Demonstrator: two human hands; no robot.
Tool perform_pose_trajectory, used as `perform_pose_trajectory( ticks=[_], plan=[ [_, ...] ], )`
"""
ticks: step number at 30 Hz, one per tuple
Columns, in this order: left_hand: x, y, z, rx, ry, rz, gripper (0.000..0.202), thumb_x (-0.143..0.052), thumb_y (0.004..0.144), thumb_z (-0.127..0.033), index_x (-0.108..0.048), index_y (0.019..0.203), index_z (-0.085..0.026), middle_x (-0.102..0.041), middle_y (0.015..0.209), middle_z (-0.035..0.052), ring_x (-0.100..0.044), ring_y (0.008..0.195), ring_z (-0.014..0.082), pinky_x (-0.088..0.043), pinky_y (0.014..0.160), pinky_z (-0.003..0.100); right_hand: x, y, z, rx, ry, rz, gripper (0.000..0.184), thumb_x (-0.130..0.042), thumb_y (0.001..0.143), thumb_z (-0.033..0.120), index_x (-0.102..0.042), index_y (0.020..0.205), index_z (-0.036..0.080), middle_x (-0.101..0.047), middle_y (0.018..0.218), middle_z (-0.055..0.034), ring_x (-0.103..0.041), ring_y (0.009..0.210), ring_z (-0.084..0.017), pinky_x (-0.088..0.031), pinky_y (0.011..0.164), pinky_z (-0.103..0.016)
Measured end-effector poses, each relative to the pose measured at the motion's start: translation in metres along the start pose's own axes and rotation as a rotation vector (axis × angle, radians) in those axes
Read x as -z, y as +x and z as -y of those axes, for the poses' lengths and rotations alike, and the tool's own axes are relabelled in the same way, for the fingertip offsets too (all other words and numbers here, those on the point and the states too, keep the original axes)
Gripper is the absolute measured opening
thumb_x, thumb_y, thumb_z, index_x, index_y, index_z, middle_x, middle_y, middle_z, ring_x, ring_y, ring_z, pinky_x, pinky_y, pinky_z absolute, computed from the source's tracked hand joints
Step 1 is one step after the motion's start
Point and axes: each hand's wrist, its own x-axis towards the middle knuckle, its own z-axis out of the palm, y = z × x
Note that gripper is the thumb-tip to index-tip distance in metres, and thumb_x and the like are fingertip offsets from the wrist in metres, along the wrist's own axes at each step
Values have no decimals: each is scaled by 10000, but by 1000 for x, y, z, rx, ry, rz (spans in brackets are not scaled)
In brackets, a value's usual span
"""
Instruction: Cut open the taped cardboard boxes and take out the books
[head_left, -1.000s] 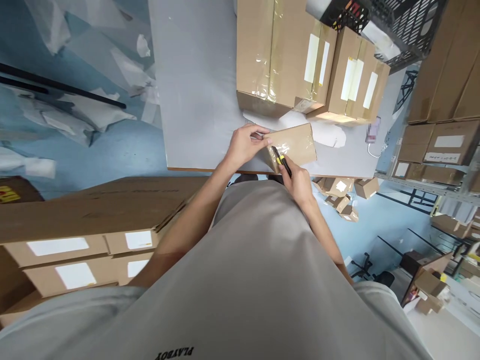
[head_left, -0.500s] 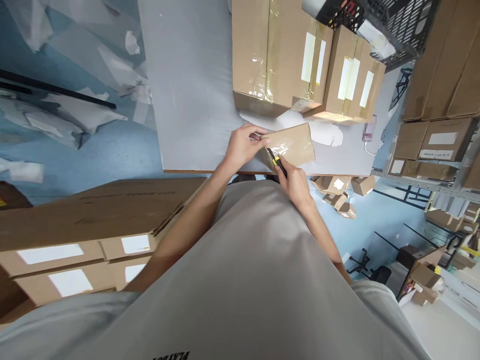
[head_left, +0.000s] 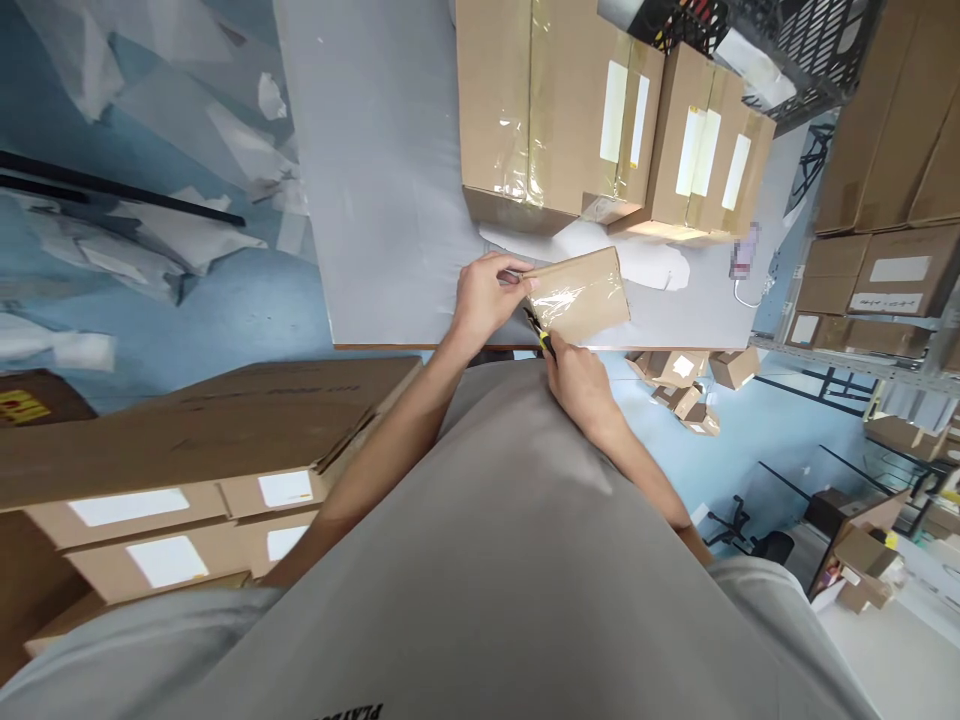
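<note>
A small taped cardboard box (head_left: 581, 292) lies near the front edge of the grey table (head_left: 375, 180). My left hand (head_left: 486, 297) is closed on the box's left end and pins it down. My right hand (head_left: 576, 383) is wrapped round a black and yellow utility knife (head_left: 541, 335). The knife's tip sits at the box's near left corner, just at the table edge. Clear tape shines on the box top.
Two large taped cartons (head_left: 559, 105) with white labels stand behind the small box, and a black crate (head_left: 780, 45) beyond them. Stacked cartons (head_left: 195, 450) sit at my left. Small boxes (head_left: 679, 385) lie on the blue floor; shelves of boxes (head_left: 877, 270) stand at the right.
My right hand has drawn the knife back toward me along the box, from its top surface to the near corner. My left hand has stayed on the box.
</note>
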Motion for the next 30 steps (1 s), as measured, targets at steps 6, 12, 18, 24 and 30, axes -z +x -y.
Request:
perform_pose_trajectory(
  ticks=[6, 12, 18, 24, 30],
  plan=[
    [2, -2, 3, 30, -29, 8, 277, -878, 894, -306, -864, 1151, -202, -829, 1223, 74, -782, 997, 231, -711, 924, 385, -8, -5, -3, -20, 37, -15, 509, -380, 1197, 286, -557, 1663, 182, -854, 1281, -195, -832, 1125, -364, -617, 966, -420],
    [4, -3, -2, 65, 19, -12, 284, -861, 896, -292, -850, 1165, -201, -823, 1253, 85, -780, 995, 224, -707, 935, 388, -7, -1, -79, 23, 306, -454, 431, -405, 1194, 393, -712, 1427, 200, -838, 1249, -183, -801, 1117, -346, -584, 950, -402],
    [-3, -5, -12, -55, 248, -70, 372, -760, 951, -274, -796, 1321, -252, -785, 1364, 92, -735, 1284, 324, -606, 1202, 547, -15, 47, -154, -57, 523, -638, 444, -421, 1178, 484, -733, 1291, 188, -831, 1115, -155, -794, 1020, -305, -570, 914, -369],
    [-43, -4, -36, -258, 436, -61, 408, -651, 1045, -287, -739, 1443, -306, -660, 1613, 103, -518, 1614, 394, -351, 1400, 687, -31, 45, -151, 17, 548, -562, 425, -444, 1174, 455, -725, 1354, 191, -852, 1184, -167, -795, 1065, -324, -570, 946, -381],
    [-89, -11, -49, -380, 510, 112, 346, -552, 1145, -433, -775, 1366, -287, -611, 1709, 104, -446, 1702, 385, -239, 1433, 737, -35, 35, -148, 136, 566, -506, 436, -424, 1185, 354, -676, 1494, 180, -808, 1411, -175, -780, 1240, -319, -587, 1061, -406]
  ],
)
